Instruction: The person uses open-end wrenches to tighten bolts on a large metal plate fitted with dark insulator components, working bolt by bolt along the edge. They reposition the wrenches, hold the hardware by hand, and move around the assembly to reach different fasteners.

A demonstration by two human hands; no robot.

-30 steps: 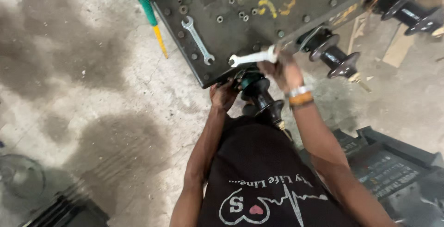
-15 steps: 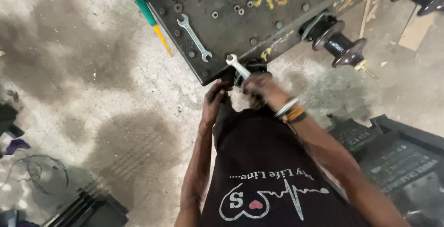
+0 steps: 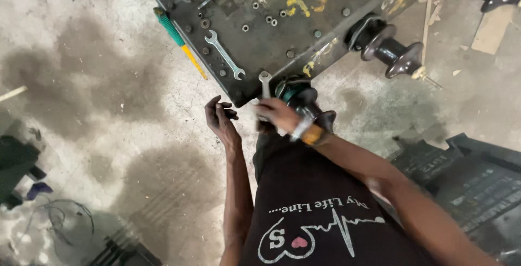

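My right hand (image 3: pixel 275 113) grips a silver spanner (image 3: pixel 265 83) whose head points up at the near corner of a dark steel plate (image 3: pixel 304 33). A dark ribbed insulator (image 3: pixel 306 100) sits under that corner, right beside the hand. My left hand (image 3: pixel 220 118) hangs free over the concrete floor just left of the corner, fingers loosely curled and holding nothing. A second silver spanner (image 3: pixel 224 55) lies flat on the plate.
Several nuts and bolts (image 3: pixel 271 19) are scattered on the plate. A green and yellow screwdriver (image 3: pixel 179 41) lies at its left edge. Another ribbed insulator (image 3: pixel 393 52) sticks out at the right. Dark moulded cases (image 3: pixel 472 184) stand on the floor at lower right.
My right hand has swung the spanner from lying sideways to pointing upward at the plate's corner. My left hand has let go of the insulator and moved left, away from it.
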